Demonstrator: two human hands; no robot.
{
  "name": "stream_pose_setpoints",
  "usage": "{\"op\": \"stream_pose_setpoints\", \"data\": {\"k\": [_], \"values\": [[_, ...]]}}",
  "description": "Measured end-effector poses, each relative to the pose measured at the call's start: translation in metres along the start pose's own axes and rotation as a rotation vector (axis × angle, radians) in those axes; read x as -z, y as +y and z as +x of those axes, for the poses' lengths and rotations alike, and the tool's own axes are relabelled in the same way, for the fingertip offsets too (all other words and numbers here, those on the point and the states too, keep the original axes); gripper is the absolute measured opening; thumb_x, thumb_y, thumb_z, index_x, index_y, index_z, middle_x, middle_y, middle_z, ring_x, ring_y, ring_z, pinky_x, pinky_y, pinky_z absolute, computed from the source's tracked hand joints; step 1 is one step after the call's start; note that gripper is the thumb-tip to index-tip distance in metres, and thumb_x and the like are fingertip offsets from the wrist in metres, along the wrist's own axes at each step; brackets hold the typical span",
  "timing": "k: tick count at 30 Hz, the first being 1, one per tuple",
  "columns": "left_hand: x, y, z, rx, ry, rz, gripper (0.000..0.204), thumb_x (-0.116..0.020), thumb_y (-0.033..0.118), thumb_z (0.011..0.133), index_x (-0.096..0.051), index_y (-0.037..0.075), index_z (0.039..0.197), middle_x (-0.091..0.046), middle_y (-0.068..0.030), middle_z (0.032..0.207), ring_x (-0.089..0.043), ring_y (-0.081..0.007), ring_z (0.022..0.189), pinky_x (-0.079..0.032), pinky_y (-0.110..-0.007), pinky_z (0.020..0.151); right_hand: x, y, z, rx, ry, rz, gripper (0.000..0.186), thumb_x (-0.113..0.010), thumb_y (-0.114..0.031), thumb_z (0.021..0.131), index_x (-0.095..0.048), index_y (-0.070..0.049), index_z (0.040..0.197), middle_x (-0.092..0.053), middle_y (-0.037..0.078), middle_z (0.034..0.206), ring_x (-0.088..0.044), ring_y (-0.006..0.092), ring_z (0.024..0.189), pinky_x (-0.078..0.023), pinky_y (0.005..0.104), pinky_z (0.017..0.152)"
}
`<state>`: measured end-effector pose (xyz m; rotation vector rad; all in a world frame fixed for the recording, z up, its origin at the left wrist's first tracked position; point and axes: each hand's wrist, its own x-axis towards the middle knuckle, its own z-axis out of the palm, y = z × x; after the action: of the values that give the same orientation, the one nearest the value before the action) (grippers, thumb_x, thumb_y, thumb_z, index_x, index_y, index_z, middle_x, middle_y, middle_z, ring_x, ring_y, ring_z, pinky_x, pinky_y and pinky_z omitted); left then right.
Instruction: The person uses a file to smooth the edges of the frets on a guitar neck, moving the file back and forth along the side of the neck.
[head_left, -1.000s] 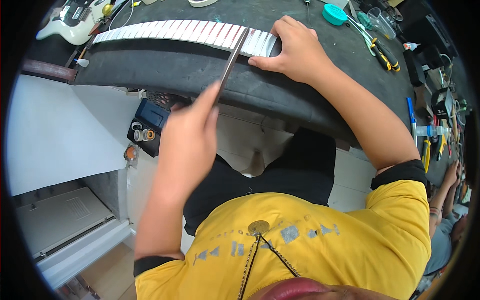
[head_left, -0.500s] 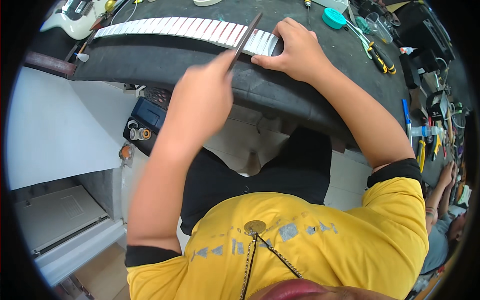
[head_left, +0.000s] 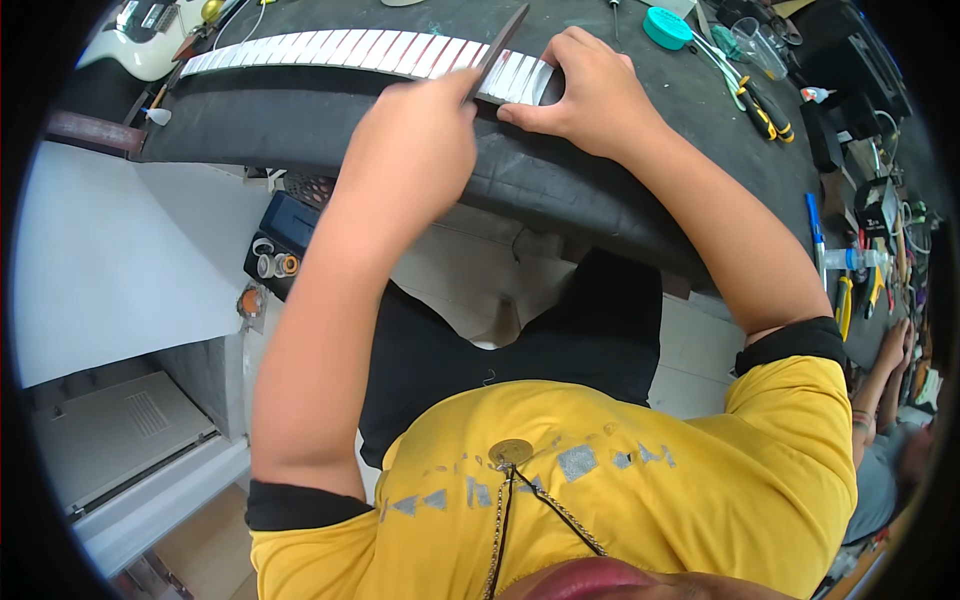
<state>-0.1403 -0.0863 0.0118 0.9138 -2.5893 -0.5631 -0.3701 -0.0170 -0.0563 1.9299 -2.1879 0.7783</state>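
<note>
A guitar neck (head_left: 345, 52) lies across the workbench, its fretboard covered in pale masking tape with thin reddish lines across it. My left hand (head_left: 415, 150) is closed round a long, narrow, dark file (head_left: 501, 42). The file slants away from me over the neck, crossing it close to the right end; its lower part is hidden in my fist. My right hand (head_left: 595, 95) grips that right end, thumb on the near edge and fingers on the far side.
Under the neck, a black padded cover (head_left: 260, 115) drapes the bench edge. A white electric guitar (head_left: 150, 45) lies far left. To the right are a teal round container (head_left: 667, 28), yellow-black pliers (head_left: 765, 110) and a clear plastic cup (head_left: 760, 48). Another person's arm (head_left: 880, 375) shows at far right.
My left hand has pushed the file forward, away from me, across the neck. The right hand keeps its grip on the neck's end.
</note>
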Motion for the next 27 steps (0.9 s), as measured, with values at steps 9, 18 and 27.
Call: {"op": "stream_pose_setpoints", "data": {"k": [9,18,27], "values": [[0.009,-0.008,-0.076,0.092,-0.034,-0.068,0.043,-0.067,0.001,0.106,-0.071,0.005,0.149,-0.079,-0.0295,0.118,-0.078,-0.0384,0.085,-0.061,-0.041,0.082,0.002,0.003,-0.002,0.019,0.033,-0.005,0.071,-0.094,-0.061,0.078,-0.070,0.000,0.105,-0.068,0.013,0.108,-0.068,0.0337,0.101,-0.052,0.0463,0.092],[-0.001,-0.021,-0.047,-0.062,0.052,-0.166,0.043,-0.069,0.003,0.106,-0.072,0.006,0.149,-0.074,-0.0198,0.088,-0.070,-0.0245,0.073,-0.057,-0.037,0.077,0.002,0.008,-0.003,-0.005,0.019,0.001,0.072,-0.094,-0.063,0.079,-0.071,-0.001,0.105,-0.068,0.012,0.107,-0.069,0.0328,0.100,-0.053,0.0455,0.089],[-0.007,-0.018,-0.023,-0.058,0.058,-0.109,0.039,-0.069,0.007,0.106,-0.073,0.004,0.145,-0.078,-0.0281,0.104,-0.072,-0.0378,0.079,-0.059,-0.041,0.085,0.003,0.001,0.000,-0.018,-0.005,-0.024,0.071,-0.094,-0.061,0.079,-0.068,0.000,0.104,-0.067,0.017,0.109,-0.067,0.0375,0.106,-0.052,0.0482,0.094]]}}
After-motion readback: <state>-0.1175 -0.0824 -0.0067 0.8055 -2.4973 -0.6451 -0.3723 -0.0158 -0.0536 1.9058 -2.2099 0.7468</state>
